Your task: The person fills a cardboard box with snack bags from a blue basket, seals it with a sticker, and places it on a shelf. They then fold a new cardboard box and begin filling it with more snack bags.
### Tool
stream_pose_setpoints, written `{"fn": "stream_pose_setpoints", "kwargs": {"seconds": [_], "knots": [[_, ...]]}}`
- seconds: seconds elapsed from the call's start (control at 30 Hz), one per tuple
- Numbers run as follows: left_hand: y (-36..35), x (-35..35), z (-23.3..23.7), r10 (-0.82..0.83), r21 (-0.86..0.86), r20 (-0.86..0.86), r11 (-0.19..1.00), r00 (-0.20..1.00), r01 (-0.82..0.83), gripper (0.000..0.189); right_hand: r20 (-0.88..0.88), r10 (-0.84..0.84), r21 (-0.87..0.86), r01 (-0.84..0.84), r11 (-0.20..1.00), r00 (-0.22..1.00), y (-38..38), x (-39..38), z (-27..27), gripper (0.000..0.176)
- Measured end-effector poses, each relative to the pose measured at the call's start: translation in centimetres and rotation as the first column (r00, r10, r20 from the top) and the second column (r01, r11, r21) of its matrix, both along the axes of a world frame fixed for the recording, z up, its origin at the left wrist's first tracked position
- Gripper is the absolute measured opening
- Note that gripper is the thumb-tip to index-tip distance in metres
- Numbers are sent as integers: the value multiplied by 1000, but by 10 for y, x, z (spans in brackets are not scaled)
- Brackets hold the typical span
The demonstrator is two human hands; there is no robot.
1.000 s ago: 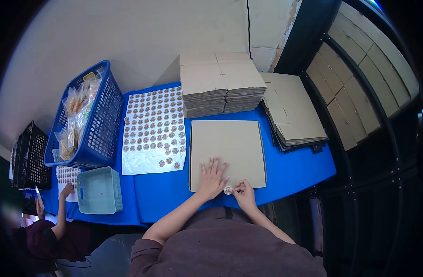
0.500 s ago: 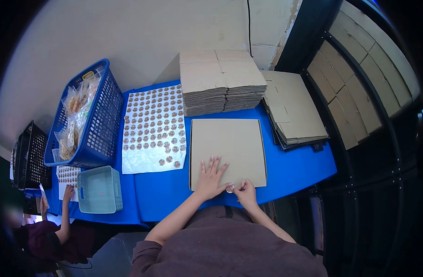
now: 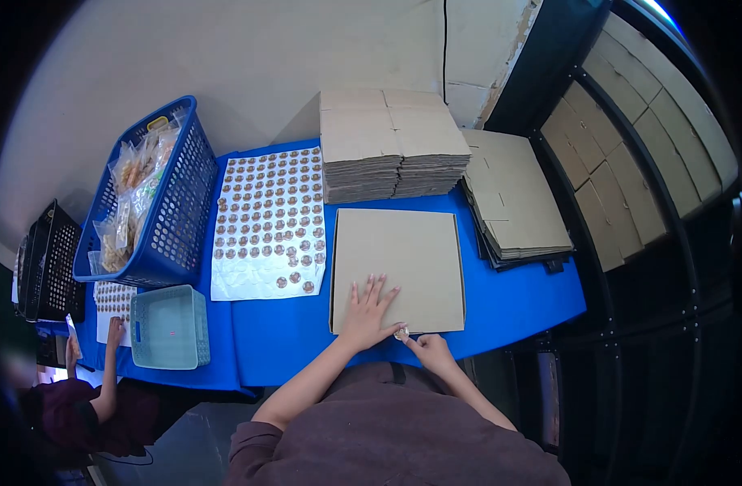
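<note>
A closed flat cardboard box (image 3: 399, 251) lies on the blue-covered table in front of me. My left hand (image 3: 367, 320) rests flat on its lower part, fingers spread, thumb reaching toward the front edge. At that edge is a small round sticker (image 3: 401, 333), partly covered by my fingers. My right hand (image 3: 430, 350) is closed, with its fingertips on the sticker. Left of the box lies a white sheet (image 3: 257, 287) with rows of the same round stickers, some of its lower part bare.
Behind the box rises a tall stack of folded cardboard (image 3: 395, 150); a lower stack (image 3: 520, 194) sits to the right. On the left stand a blue basket (image 3: 180, 198) of bagged goods and a pale green basket (image 3: 170, 328). Another person's hand (image 3: 116, 330) works at a second sticker sheet.
My right hand has shifted slightly down, its fingertips still at the sticker on the box's front edge. My left hand keeps its place on the box. The view has moved slightly.
</note>
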State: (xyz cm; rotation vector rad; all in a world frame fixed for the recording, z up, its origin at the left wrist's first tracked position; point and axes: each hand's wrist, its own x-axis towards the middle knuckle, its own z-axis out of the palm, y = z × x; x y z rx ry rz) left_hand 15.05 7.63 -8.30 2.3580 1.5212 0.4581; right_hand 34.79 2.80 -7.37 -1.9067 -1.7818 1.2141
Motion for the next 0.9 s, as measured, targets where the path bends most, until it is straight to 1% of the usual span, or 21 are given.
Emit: {"fn": "stream_pose_setpoints", "kwargs": {"seconds": [0.03,0.07,0.1,0.13,0.17,0.2,0.27,0.37,0.43,0.57,0.6,0.67,0.7,0.77,0.9], "knots": [[0,0,-1,4,15,-8,1000,1000,-4,80,-110,-44,-180,24,983,993,1,-1,2,41],[1,1,-3,4,14,-7,1000,1000,-4,80,-211,-106,-354,25,935,972,1,-3,3,40],[1,1,-2,3,14,-5,1000,1000,-3,79,-211,-105,-355,24,934,972,1,-4,-2,40],[0,0,-2,2,14,-4,1000,1000,-2,79,-377,-194,-402,29,915,906,0,-6,-10,39],[0,0,-2,2,13,-6,1000,1000,-2,79,-523,-283,-447,24,894,804,-2,-7,-16,37],[0,0,-2,0,14,-6,1000,1000,0,79,-524,-283,-447,23,894,803,-4,-9,-18,37],[0,0,-2,0,17,-8,1000,1000,0,79,-549,-337,-427,90,900,765,-5,-11,-20,33],[0,-1,-1,-8,4,6,1000,1000,8,79,-561,-331,-432,73,899,758,-4,-10,-11,31],[0,-1,-1,-12,25,-25,1000,1000,12,78,-570,-343,-446,69,892,747,-5,-10,-12,30],[1,-1,-2,-13,27,-25,1000,1000,14,77,-585,-365,-474,60,879,724,-8,-14,-9,28],[1,-1,-1,-11,23,-16,1000,1000,12,78,-586,-363,-473,58,879,724,-6,-14,-6,28],[0,-1,2,-9,17,-8,1000,1000,9,78,-575,-310,-424,48,904,757,-4,-15,-2,28],[-1,-1,4,-13,10,-10,1000,1000,13,78,-575,-311,-425,48,904,757,-4,-15,-4,28],[-1,-1,5,-15,8,-11,1000,1000,15,79,-561,-278,-368,66,928,780,-3,-15,-12,29],[0,-1,3,-18,6,-12,1000,1000,18,80,-535,-283,-345,100,933,796,-4,-15,-14,31]]}}
